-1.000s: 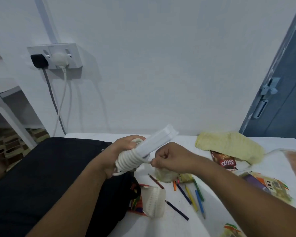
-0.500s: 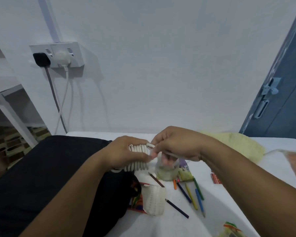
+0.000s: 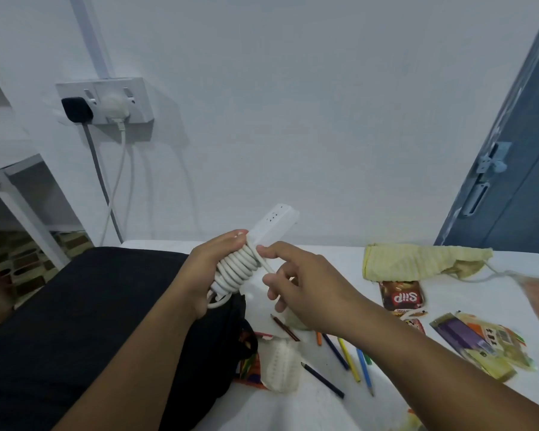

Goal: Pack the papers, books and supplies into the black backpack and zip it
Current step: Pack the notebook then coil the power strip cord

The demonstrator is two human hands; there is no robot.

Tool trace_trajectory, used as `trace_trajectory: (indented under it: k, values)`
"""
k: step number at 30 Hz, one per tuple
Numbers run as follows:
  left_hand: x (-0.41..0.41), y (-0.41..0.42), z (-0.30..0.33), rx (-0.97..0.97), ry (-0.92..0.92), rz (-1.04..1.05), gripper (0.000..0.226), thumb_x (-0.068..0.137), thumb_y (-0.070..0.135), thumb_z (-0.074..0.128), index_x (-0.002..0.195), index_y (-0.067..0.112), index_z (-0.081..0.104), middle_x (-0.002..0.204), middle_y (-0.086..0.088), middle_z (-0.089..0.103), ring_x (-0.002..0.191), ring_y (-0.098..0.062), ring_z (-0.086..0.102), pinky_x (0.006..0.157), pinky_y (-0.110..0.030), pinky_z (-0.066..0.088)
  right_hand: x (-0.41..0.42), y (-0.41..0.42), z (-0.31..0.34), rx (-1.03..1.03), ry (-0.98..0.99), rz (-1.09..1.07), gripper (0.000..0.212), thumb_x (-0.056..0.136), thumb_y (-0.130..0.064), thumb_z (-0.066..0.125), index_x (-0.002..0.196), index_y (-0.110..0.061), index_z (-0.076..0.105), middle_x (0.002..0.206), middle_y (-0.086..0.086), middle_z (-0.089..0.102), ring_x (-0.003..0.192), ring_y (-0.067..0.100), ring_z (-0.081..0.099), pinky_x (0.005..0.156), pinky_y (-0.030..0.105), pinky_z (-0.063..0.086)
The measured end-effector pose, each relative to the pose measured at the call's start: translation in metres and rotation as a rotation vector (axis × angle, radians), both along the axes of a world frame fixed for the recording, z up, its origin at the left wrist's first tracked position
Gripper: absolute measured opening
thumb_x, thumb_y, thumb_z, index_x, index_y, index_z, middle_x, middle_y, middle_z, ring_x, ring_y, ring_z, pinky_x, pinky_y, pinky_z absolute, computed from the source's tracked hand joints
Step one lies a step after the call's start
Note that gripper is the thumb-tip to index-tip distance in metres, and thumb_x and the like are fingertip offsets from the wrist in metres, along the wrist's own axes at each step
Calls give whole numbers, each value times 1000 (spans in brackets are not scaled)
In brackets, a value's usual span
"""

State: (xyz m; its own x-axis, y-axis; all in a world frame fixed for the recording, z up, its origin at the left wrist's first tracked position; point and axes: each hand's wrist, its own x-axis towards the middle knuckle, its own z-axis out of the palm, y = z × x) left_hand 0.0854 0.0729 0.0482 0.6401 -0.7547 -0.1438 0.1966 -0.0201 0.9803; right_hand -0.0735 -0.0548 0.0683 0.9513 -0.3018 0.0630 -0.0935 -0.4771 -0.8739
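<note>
Black backpack [image 3: 75, 321] runs past left edge

White table [image 3: 324, 409] against the wall, with the black backpack [image 3: 75, 321] lying flat over its left side. Loose coloured pencils [image 3: 349, 359] are scattered near the middle next to a white knitted-looking thing [image 3: 280, 365], hard to tell what. A yellow cloth pouch [image 3: 417, 262], a Siip snack packet [image 3: 402, 297] and some flat printed packets [image 3: 483, 343] sit on the right.
</note>
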Motion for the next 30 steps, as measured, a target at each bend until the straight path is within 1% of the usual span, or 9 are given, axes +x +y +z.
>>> trace_trajectory:
  k: [6,11,13,15,18,22,24,27,30]
  values:
    - [2,8,-2,-17,-30,-65,55,71,46,72,113,10,71,85,-6,68,68,-17,64,54,-28,49,7,-16,-14,145,-64,38,5,91,-18,72,88,-17,68,75,7,75,55,23,62,60,27,49]
    - [5,15,3,-20,-55,-203,38,88,32,61,109,2,67,84,-11,64,67,-18,63,56,-28,50,13,-33,-27,64,39,45,50,79,-47,79,71,1,65,59,2,64,54,11,57,61,28,49]
    - [6,16,4,-39,-95,-272,43,80,32,66,109,-1,67,92,-17,65,77,-25,65,65,-32,52,14,-37,-28,5,132,88,57,72,-57,80,74,-1,68,62,1,66,58,14,57,63,31,49]
    - [3,14,6,5,-199,-290,50,69,33,74,107,1,71,106,-17,70,94,-31,67,79,-39,54,18,-42,-24,-121,186,149,24,71,-43,84,70,-24,69,69,1,67,65,19,62,65,35,51]
    - [-2,9,15,155,-450,-363,44,69,37,80,105,12,77,111,-6,74,106,-24,69,94,-39,53,34,-54,-11,-352,307,168,31,74,-8,66,49,-24,59,51,-5,48,50,16,42,54,30,37]
    - [2,6,30,348,-608,-383,33,72,33,86,104,28,78,106,6,75,102,-14,70,97,-39,54,38,-70,20,-264,342,179,8,76,-11,80,71,-8,74,60,-5,64,55,5,50,57,21,41]
    - [3,3,31,459,-706,-403,47,69,48,85,114,40,72,109,14,72,103,-6,67,97,-34,52,38,-70,33,-197,331,184,11,77,-15,82,85,-10,75,70,0,72,57,9,51,57,24,40]
    - [-1,-3,24,613,-826,-412,72,63,68,79,129,53,57,112,20,65,103,-1,61,94,-27,50,43,-58,43,-48,308,175,16,88,-8,64,103,-13,61,82,11,77,53,16,50,52,29,40]
    - [-6,-8,12,517,-816,-313,35,76,58,76,108,45,71,101,11,72,94,-8,66,88,-36,55,38,-33,41,-178,287,203,27,91,-5,51,102,-30,53,81,7,76,57,17,65,61,36,53]
